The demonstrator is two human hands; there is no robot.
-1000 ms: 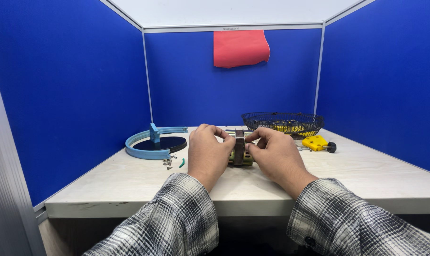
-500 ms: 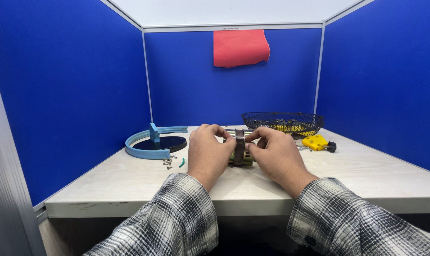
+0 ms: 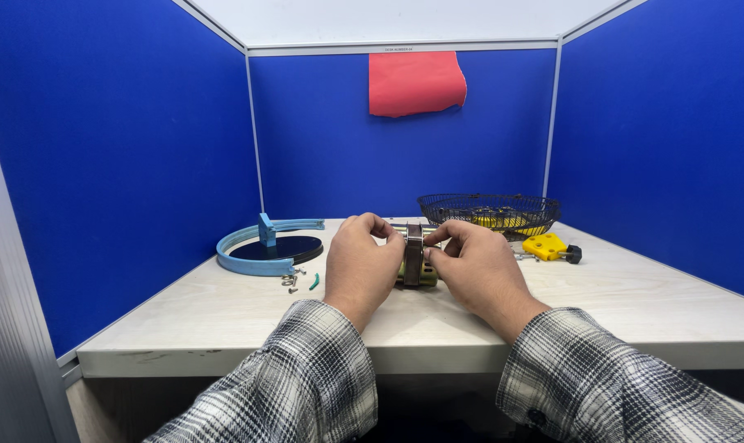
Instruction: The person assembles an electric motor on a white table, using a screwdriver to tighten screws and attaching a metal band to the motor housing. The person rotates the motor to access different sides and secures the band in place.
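Small dark metal part [image 3: 414, 254] gripped between fingertips of both hands, held upright just above table [image 3: 634, 303] at centre. Left hand [image 3: 360, 264] closed on its left side, right hand [image 3: 475, 267] on its right. Blue ring piece [image 3: 261, 250] lying left; wire basket [image 3: 488, 213], yellow block [image 3: 546, 245] right.
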